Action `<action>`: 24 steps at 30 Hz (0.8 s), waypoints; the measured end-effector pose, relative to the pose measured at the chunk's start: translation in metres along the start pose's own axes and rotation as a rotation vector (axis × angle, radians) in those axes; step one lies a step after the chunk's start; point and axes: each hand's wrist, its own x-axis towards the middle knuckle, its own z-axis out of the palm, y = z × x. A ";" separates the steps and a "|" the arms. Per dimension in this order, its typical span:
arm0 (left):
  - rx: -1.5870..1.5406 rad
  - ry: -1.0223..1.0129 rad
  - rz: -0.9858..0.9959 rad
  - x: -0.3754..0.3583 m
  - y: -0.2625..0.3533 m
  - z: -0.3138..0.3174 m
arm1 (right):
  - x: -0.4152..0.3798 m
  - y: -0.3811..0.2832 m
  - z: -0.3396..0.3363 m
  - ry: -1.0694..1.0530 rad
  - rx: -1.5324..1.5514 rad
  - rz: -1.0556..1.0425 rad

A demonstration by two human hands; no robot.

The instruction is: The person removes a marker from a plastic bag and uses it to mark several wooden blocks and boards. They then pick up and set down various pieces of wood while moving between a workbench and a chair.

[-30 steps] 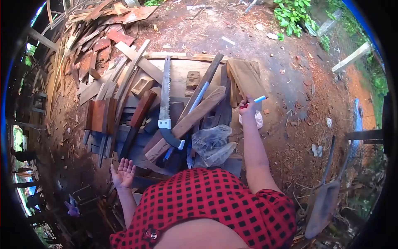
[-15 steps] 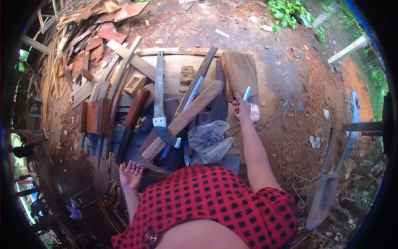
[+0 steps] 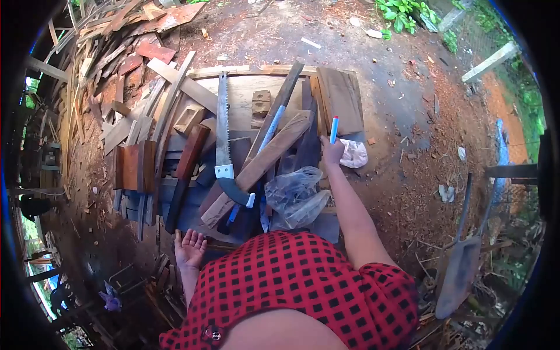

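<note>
My right hand is closed around a blue and white marker with a red tip, which points up and away from me. It is beside the lower end of a wide brown board and a crumpled pale plastic bag. My left hand is palm up with fingers apart, near the low end of a dark wooden piece. Between the hands lie a handsaw with a dark curved handle, a long plank laid at a slant, and a clear plastic bag.
A work table carries several more wood pieces, including a small block and a reddish-brown block. Scrap wood is heaped at the upper left. A wheelbarrow-like metal item stands at the lower right. Wood chips cover the ground.
My right hand has moved slightly left with the marker, which now stands more upright in the view. My left hand has shifted a little to the right, still open.
</note>
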 end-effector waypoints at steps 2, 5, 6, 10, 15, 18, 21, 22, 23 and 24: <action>-0.008 -0.015 -0.011 0.002 -0.002 -0.003 | -0.003 -0.002 -0.002 0.010 -0.067 -0.066; -0.013 0.000 -0.017 0.002 -0.004 -0.001 | -0.015 -0.020 -0.014 -0.010 0.136 -0.058; -0.007 -0.002 -0.020 0.003 -0.005 -0.002 | -0.021 -0.031 -0.024 -0.068 0.129 0.059; -0.002 -0.002 -0.036 0.005 -0.006 -0.008 | -0.041 -0.028 -0.033 -0.261 -0.011 0.331; 0.010 -0.020 -0.051 0.006 -0.007 -0.003 | -0.054 -0.006 -0.022 -0.208 0.190 0.390; 0.050 -0.004 -0.054 0.006 -0.006 0.003 | -0.057 -0.009 -0.024 -0.214 0.269 0.368; 0.050 -0.009 -0.046 0.004 -0.006 0.005 | -0.059 -0.016 -0.026 -0.267 0.357 0.369; 0.063 -0.003 -0.038 0.002 -0.006 0.008 | -0.057 -0.013 -0.027 -0.262 0.197 0.299; 0.076 0.002 -0.033 0.001 -0.006 0.011 | -0.055 -0.011 -0.026 -0.253 0.035 0.225; 0.071 0.005 -0.030 0.001 -0.006 0.011 | -0.055 -0.007 -0.028 -0.259 0.034 0.223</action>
